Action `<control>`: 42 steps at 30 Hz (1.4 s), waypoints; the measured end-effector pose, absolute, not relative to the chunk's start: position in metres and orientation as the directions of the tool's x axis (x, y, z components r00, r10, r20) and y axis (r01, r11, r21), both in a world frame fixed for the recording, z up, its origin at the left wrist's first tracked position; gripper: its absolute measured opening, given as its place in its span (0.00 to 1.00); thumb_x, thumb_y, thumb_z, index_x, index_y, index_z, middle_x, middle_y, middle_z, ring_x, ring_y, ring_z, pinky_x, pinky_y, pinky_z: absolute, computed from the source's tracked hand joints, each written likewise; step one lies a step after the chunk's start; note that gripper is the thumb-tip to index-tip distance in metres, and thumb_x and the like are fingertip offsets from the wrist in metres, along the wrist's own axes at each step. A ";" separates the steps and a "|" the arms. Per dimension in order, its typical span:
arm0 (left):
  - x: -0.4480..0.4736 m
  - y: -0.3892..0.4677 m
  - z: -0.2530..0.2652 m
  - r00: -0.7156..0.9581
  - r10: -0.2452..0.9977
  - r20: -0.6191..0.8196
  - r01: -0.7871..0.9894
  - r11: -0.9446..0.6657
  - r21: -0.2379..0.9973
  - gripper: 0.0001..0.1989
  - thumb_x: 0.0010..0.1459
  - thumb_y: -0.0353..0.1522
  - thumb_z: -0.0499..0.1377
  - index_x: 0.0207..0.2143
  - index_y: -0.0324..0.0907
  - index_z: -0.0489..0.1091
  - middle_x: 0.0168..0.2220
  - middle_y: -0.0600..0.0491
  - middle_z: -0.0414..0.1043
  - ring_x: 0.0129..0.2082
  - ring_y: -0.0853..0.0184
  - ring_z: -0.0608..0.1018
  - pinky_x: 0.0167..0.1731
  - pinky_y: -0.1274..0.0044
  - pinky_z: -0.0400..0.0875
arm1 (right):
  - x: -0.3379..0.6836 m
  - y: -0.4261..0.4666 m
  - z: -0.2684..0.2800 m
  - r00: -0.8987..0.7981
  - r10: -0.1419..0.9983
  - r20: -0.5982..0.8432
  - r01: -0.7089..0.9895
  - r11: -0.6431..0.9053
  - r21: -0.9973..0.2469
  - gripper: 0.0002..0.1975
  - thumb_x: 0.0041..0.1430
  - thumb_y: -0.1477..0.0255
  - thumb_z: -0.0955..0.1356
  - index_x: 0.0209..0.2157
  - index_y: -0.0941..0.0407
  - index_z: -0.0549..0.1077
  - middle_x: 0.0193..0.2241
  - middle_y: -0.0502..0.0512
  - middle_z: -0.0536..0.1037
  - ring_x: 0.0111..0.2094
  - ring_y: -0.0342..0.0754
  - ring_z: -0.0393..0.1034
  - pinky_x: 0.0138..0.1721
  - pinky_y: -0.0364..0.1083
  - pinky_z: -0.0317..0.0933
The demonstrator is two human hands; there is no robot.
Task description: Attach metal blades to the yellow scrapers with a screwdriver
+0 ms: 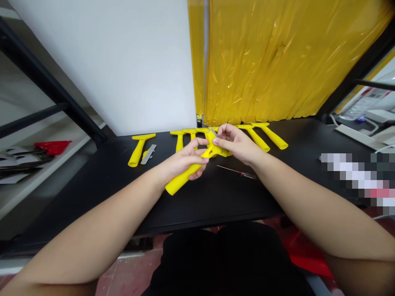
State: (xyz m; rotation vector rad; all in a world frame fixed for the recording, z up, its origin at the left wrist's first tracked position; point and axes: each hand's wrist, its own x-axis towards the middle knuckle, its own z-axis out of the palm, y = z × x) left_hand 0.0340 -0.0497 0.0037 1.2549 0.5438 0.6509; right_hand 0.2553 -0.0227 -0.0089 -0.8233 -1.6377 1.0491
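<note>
My left hand [190, 158] is wrapped round the handle of a yellow scraper [185, 177], whose open tube end points down and left toward me. At the scraper's head, the fingers of my right hand [233, 142] pinch a grey metal blade piece [214, 133]; how it sits against the head is partly hidden. Below my right hand a thin screwdriver [236, 171] lies on the black table. Left of my hands, a loose metal blade [148, 154] with a yellow piece under it rests beside another yellow T-shaped handle [136, 152].
Several more yellow T-shaped handles, one at the right end [273, 136], line the back of the black table [197, 207]. Behind stand a white panel [138, 61] and a yellow plastic curtain [277, 61]. Black frame posts [46, 74] flank the table. A shelf at left holds a red item [54, 147].
</note>
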 end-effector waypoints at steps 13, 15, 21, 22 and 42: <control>0.031 -0.042 0.010 0.597 0.798 -0.079 -0.249 0.278 0.928 0.31 0.54 0.26 0.69 0.56 0.53 0.60 0.41 0.52 0.74 0.21 0.74 0.72 0.13 0.87 0.55 | 0.329 -0.034 0.026 -0.531 0.846 0.056 0.602 0.422 -0.677 0.21 0.48 0.55 0.81 0.34 0.53 0.75 0.28 0.48 0.74 0.26 0.44 0.66 0.25 0.45 0.58; 0.031 -0.039 0.009 0.545 0.834 -0.087 -0.272 0.274 0.922 0.32 0.54 0.26 0.68 0.56 0.52 0.60 0.41 0.51 0.75 0.22 0.74 0.73 0.13 0.87 0.55 | 0.333 -0.038 0.026 -0.528 0.821 -0.218 0.773 0.358 -0.523 0.19 0.44 0.57 0.82 0.30 0.53 0.78 0.25 0.49 0.76 0.24 0.45 0.67 0.23 0.45 0.56; 0.028 -0.032 0.008 0.428 0.901 -0.071 -0.350 0.238 0.906 0.33 0.53 0.25 0.67 0.59 0.52 0.61 0.47 0.49 0.77 0.22 0.76 0.73 0.15 0.87 0.59 | 0.311 -0.048 0.021 -0.494 0.777 -0.390 0.846 0.328 -0.419 0.08 0.52 0.69 0.78 0.24 0.53 0.78 0.24 0.51 0.79 0.24 0.47 0.71 0.24 0.46 0.58; 0.028 -0.031 0.009 0.407 0.911 -0.068 -0.369 0.232 0.900 0.33 0.53 0.25 0.66 0.59 0.52 0.62 0.48 0.49 0.77 0.22 0.76 0.73 0.15 0.87 0.59 | 0.310 -0.048 0.022 -0.513 0.764 -0.391 0.833 0.332 -0.443 0.07 0.54 0.69 0.76 0.25 0.53 0.78 0.24 0.51 0.80 0.25 0.47 0.72 0.25 0.46 0.59; 0.031 -0.024 0.001 0.255 0.966 0.027 -0.318 0.057 0.947 0.32 0.49 0.23 0.66 0.55 0.47 0.59 0.34 0.56 0.72 0.20 0.73 0.74 0.17 0.83 0.63 | 0.294 -0.032 -0.001 -0.330 0.805 0.493 0.615 0.580 -0.534 0.08 0.71 0.64 0.65 0.41 0.52 0.62 0.32 0.53 0.74 0.31 0.50 0.66 0.33 0.48 0.58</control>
